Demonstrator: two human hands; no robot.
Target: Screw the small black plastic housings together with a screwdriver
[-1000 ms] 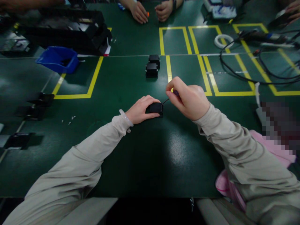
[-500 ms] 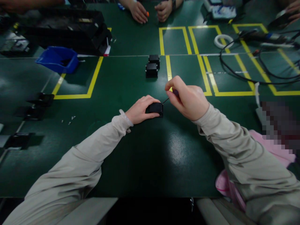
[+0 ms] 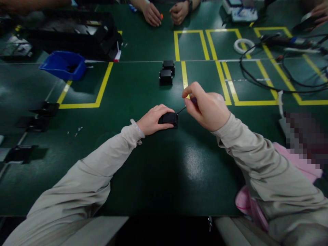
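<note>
On the green table, a small black box lies between the thumb and fingers of my left hand, which grips it from the left. My right hand is closed around the dark handle of a screwdriver. Its thin shaft slants down to the left, and the tip meets the right edge of the box. Most of the handle is hidden in my fingers. Beyond my hands stand two similar black boxes, one behind the other. Several small screws lie to the left.
A blue bin sits at the left, before a black rack. Black parts lie along the left side. A white tape roll and a black cable are at right. Another person's hands rest across the table.
My right hand has shifted slightly right with the screwdriver, its fingers changing posture a little. My left hand and the box have moved very slightly left.
</note>
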